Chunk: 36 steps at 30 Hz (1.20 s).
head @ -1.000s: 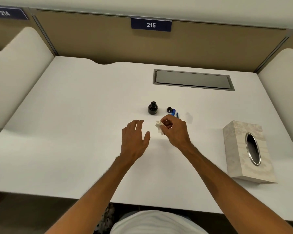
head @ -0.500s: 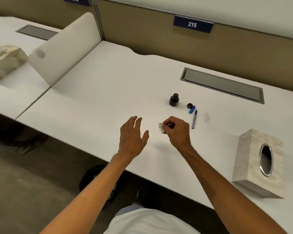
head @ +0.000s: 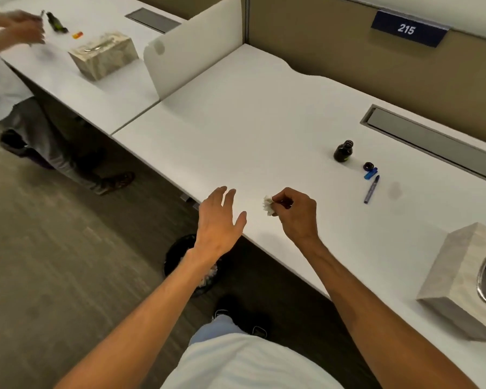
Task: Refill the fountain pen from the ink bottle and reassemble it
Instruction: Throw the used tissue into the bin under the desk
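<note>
Right hand (head: 296, 213) pinches crumpled white tissue (head: 268, 205), now carried left toward black bin (head: 180, 248); left hand (head: 218, 220) open; cleanup underway.

Only one thing was readable: a desk number

A dark blue sign (head: 409, 29) on the tan partition at the far right read "215" in white. The ink bottle (head: 343, 151) had a label, way too small to read.

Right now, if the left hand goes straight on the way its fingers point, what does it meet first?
Probably nothing: the left hand points over bare desk, so the way looks free. The ink bottle lies well to the right.
</note>
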Tool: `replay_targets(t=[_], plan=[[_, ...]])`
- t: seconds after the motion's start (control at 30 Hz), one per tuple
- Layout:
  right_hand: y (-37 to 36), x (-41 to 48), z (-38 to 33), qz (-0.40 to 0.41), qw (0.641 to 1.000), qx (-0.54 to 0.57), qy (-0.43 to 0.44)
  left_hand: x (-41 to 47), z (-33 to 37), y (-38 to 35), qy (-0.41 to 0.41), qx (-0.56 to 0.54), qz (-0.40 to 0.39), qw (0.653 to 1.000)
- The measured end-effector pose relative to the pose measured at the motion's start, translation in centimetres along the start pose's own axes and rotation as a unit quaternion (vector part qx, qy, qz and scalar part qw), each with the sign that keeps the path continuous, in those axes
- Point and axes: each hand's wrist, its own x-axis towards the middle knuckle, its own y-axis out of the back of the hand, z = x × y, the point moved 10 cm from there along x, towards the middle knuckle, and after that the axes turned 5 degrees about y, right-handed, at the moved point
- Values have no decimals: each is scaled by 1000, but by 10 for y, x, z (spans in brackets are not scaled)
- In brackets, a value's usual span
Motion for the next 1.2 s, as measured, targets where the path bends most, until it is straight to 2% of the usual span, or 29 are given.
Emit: replay_targets(t=[0.2, 0.33, 0.7, 0.9, 1.07, 1.2], plan=[[-51, -15, -12, -40, 999, 22, 3, -13, -53, 19, 23, 3, 14, 1000], [-90, -23, -17, -59, 998, -34, 9, -21, -101, 27, 31, -6, 13, 999], [-219, -59, 3, -83, 991, -104, -22, -47, -238, 4, 25, 18, -65, 997], [-289, -73, 59, -117, 983, -139, -35, -52, -297, -52, 28, 25, -106, 994], [-346, -74, 131, -156, 972, -174, -39, -50, -344, -120, 33, 35, -138, 989], [-381, -71, 197, -150, 965, -206, -59, -48, -380, -180, 32, 42, -157, 986]])
